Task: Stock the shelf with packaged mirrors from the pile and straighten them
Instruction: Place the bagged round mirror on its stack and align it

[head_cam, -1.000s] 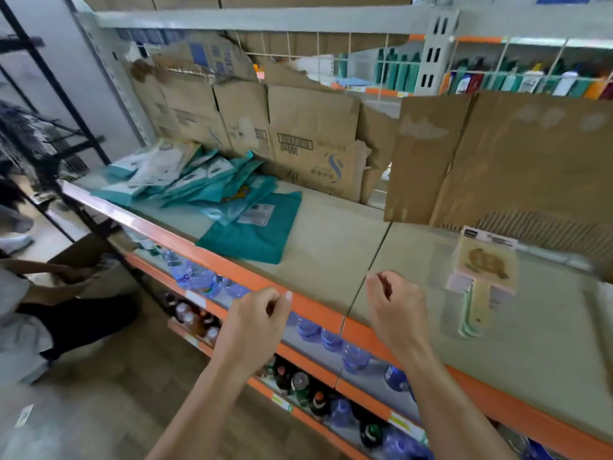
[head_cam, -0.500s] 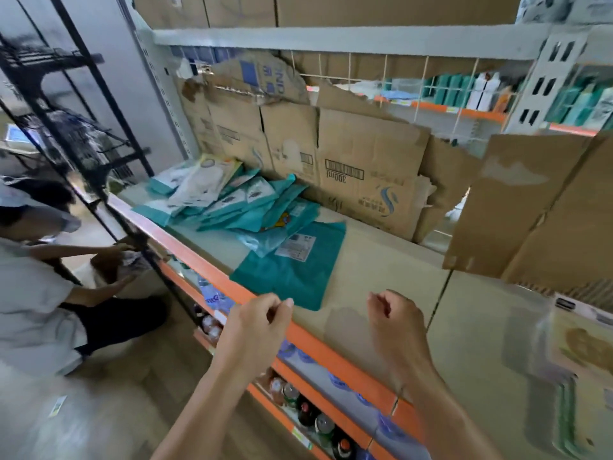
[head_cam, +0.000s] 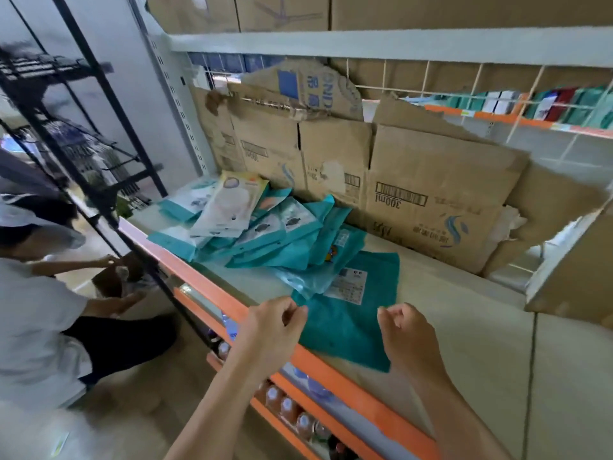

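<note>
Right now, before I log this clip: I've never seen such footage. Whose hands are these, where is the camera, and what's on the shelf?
There is no machine here: a person wears one camera on the head, looking down at their own bare hands. The left hand and right hand hover over the shelf, fingers loosely curled, holding nothing. A pile of teal packets lies on it, a flat teal packet nearest the hands. Torn cardboard lines the back. Another person crouches at left.
</note>
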